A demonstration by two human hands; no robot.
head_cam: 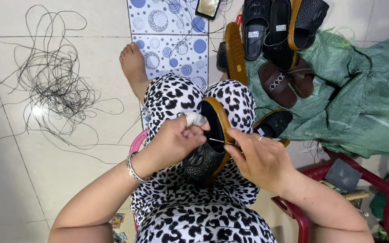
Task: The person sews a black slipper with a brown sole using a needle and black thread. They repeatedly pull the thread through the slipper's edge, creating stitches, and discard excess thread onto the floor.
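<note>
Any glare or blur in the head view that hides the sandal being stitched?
Head view: light is even and soft; one bright glare spot on the floor tiles under the tangled black thread. The sandal between left hand and right hand is sharp, the needle thin but visible. Edges bend slightly from the wide lens.

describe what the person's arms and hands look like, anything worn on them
Both arms are bare, with no sleeves. The left hand has a silver bangle at the wrist and a strip of white cloth or tape wrapped round one fingertip. The right hand wears a thin ring on one finger.
</note>
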